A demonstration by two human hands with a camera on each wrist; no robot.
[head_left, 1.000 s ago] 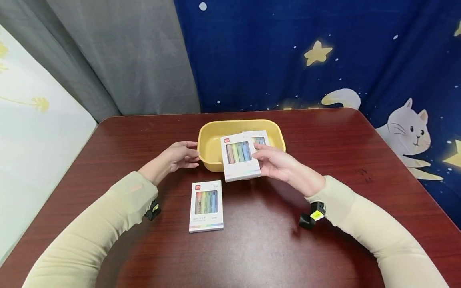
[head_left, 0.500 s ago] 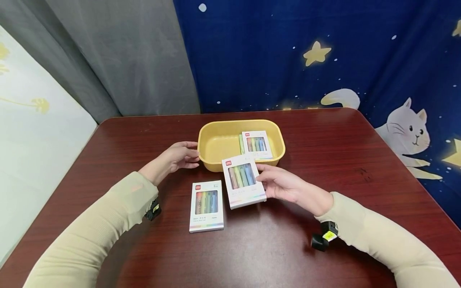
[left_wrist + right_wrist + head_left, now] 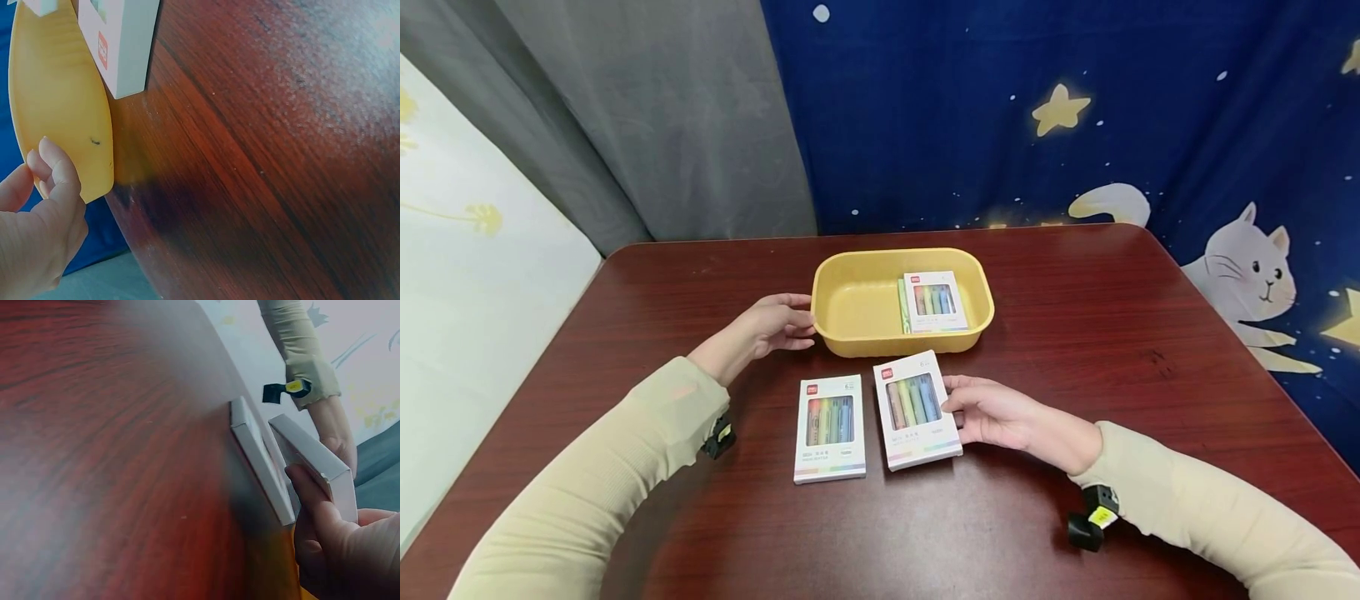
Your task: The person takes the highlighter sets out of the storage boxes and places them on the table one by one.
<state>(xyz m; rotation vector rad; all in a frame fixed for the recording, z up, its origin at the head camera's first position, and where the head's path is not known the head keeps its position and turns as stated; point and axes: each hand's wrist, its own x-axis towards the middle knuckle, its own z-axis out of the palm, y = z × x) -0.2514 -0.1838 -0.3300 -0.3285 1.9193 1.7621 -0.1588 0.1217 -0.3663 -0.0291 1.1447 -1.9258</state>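
My right hand (image 3: 1000, 412) grips a white box of highlighters (image 3: 917, 408) by its right edge, thumb on the front near the window. In the right wrist view, this box (image 3: 312, 453) is tilted above the table, fingers behind it. A second white highlighter box (image 3: 830, 429) lies flat just to its left. The yellow plastic basket (image 3: 857, 340) stands behind both, with another highlighter box (image 3: 936, 302) inside at its right, over a green-edged item (image 3: 903, 306). My left hand (image 3: 771, 325) touches the basket's left end with loosely extended fingers; the left wrist view shows the fingertips (image 3: 47, 147) at its wall.
A dark red wooden table (image 3: 1112, 333) bears everything. Behind its far edge hang a grey curtain (image 3: 700, 125) and a blue star-patterned curtain (image 3: 925, 117). A white patterned panel (image 3: 475, 275) stands along the left side.
My right hand has brought the highlighter box from over the basket toward me and down, beside the one on the table. The box inside the basket came into full view. My left hand stayed put.
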